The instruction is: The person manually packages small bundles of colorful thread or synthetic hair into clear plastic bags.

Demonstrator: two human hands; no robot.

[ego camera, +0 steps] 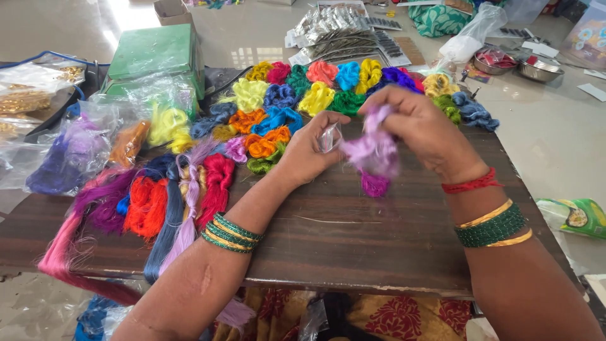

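1. A small clear plastic bag (329, 137) was pinched in the left hand (307, 151), its grip closed on the bag above the middle of the dark wooden tabletop (353, 233).
2. A bundle of pale purple thread (374, 155) was held in the right hand (421, 129), fingers curled tight round its upper part, just beside the bag.
3. The bundle's lower end hung near the tabletop; whether it touched could not be told.
4. Many coloured thread bundles (278, 120) were spread along the far edge and left side.
5. A green box (154, 53) was seen beyond the far left corner.
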